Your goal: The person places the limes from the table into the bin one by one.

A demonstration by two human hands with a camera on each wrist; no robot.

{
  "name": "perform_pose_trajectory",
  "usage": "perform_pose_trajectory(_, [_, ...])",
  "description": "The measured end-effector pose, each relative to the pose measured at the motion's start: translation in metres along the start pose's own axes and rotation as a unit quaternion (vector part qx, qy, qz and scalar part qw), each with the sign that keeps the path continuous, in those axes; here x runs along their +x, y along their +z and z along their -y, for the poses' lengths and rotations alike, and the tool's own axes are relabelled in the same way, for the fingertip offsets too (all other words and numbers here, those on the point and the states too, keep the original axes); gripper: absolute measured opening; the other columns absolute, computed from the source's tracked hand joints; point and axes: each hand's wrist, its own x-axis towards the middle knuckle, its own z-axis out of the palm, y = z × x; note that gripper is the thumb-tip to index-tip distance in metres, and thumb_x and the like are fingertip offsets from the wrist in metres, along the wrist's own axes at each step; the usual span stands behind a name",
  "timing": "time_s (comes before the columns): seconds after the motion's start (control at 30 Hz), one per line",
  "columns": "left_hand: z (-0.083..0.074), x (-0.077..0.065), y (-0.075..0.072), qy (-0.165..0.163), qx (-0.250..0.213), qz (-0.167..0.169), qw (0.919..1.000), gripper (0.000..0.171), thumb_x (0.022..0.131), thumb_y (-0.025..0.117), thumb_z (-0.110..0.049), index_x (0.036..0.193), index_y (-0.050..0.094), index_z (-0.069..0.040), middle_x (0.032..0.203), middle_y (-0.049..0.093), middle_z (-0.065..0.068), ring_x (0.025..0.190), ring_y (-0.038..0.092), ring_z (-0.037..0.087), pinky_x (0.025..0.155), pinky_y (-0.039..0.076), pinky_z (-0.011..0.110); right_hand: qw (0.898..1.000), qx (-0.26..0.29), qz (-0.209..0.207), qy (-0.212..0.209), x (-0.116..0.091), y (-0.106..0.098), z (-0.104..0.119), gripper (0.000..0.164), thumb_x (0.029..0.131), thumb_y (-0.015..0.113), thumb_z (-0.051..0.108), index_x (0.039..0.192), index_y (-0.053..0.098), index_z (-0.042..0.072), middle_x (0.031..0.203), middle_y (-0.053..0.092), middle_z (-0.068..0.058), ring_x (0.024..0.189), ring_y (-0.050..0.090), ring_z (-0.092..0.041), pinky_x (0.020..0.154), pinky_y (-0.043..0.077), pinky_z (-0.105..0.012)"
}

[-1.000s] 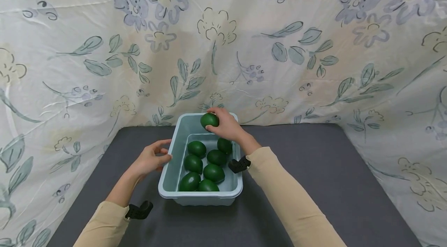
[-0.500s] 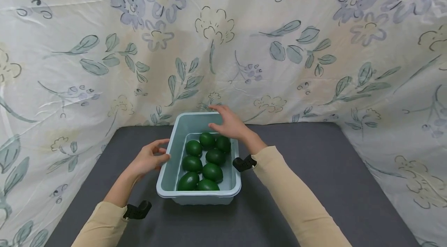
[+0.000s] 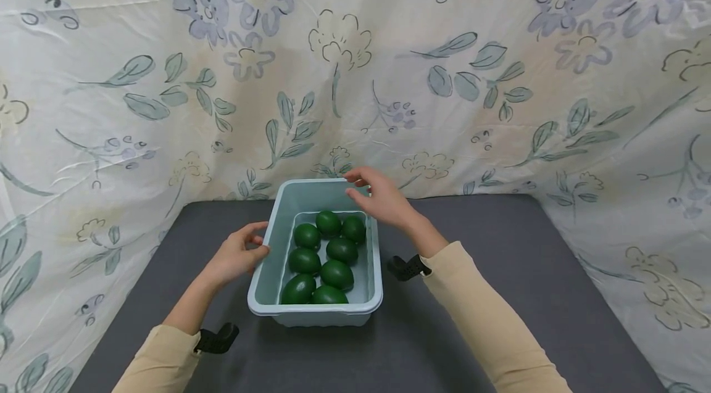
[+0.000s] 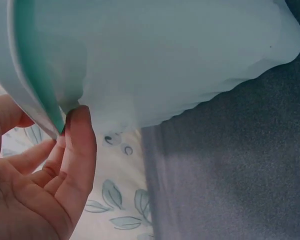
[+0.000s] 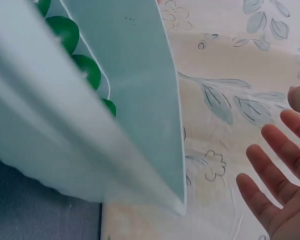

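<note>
A pale blue-grey plastic bin [image 3: 316,308] stands on the dark table, holding several smooth, dark green avocados [image 3: 337,274]. At its left side my left hand [image 3: 236,257] holds the rim; in the left wrist view the thumb and fingers [image 4: 80,135] lie on either side of the rim [image 4: 27,85]. My right hand [image 3: 383,195] hovers over the bin's far right corner with nothing in it. Its fingers [image 5: 272,172] are spread and relaxed, apart from the bin wall [image 5: 140,85] in the right wrist view.
Behind the dark grey table [image 3: 478,282] hangs a floral cloth [image 3: 355,72], which also runs along both sides. The far end of the bin stands close to this cloth. A black wrist camera [image 3: 408,268] sits on the right wrist near the bin's right rim.
My right hand has let go of an avocado, which now lies at the far end of the bin beside the others. The hand has then drawn back right. The left hand stays at the rim.
</note>
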Motion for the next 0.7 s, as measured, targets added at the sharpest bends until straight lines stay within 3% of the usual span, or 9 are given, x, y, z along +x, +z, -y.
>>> perform_pose_trajectory(0.23, [-0.001, -0.001, 0.001, 0.012, 0.05, -0.015, 0.9986, 0.055, 0.087, 0.055, -0.013, 0.138, 0.036, -0.004, 0.111, 0.053, 0.021, 0.065, 0.057, 0.016, 0.057, 0.051, 0.036, 0.998, -0.025, -0.06, 0.003, -0.028, -0.008, -0.018, 0.024, 0.092, 0.057, 0.019, 0.114, 0.058, 0.01, 0.109, 0.061, -0.004, 0.099, 0.058, -0.018, 0.086, 0.049, -0.039])
perform_pose_trajectory(0.47, [-0.004, -0.004, -0.001, 0.04, 0.096, -0.034, 0.994, 0.05, 0.088, 0.056, -0.014, 0.135, 0.042, -0.003, 0.108, 0.057, 0.019, 0.064, 0.06, 0.017, 0.052, 0.049, 0.029, 0.995, -0.071, -0.072, 0.021, -0.061, -0.027, -0.041, 0.024, 0.092, 0.057, 0.023, 0.114, 0.059, 0.013, 0.104, 0.062, -0.003, 0.097, 0.058, -0.018, 0.083, 0.049, -0.039])
perform_pose_trajectory(0.7, [-0.01, -0.008, -0.004, 0.087, 0.178, -0.065, 0.9781, 0.047, 0.086, 0.059, -0.014, 0.13, 0.048, -0.002, 0.103, 0.06, 0.015, 0.076, 0.061, 0.019, 0.057, 0.048, 0.03, 0.99, -0.111, -0.082, 0.019, -0.092, -0.051, -0.063, 0.025, 0.092, 0.057, 0.023, 0.114, 0.058, 0.012, 0.107, 0.06, -0.003, 0.098, 0.058, -0.02, 0.082, 0.049, -0.041])
